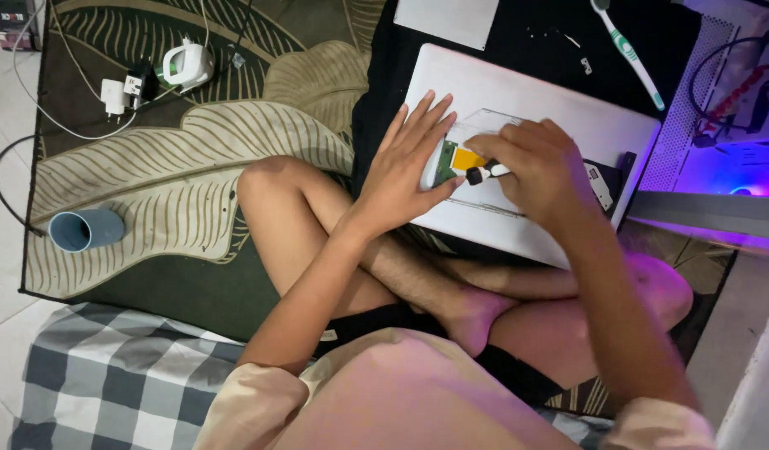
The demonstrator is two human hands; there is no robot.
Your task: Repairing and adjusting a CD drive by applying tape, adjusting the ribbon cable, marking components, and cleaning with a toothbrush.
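The left hand (pixel 409 162) lies open, fingers spread, on a white laptop (pixel 568 125). The right hand (pixel 539 167) grips a small black-and-white tool (pixel 484 172) beside a green circuit board (pixel 448 163)

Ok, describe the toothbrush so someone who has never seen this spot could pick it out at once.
Start from the white laptop shell lying on the black cloth in front of the seated person. Look past its far right corner, toward the purple-lit gear: the toothbrush lies slanted there on the cloth. It is the only long, thin thing there, white with green patches, its bristle head at the top edge.
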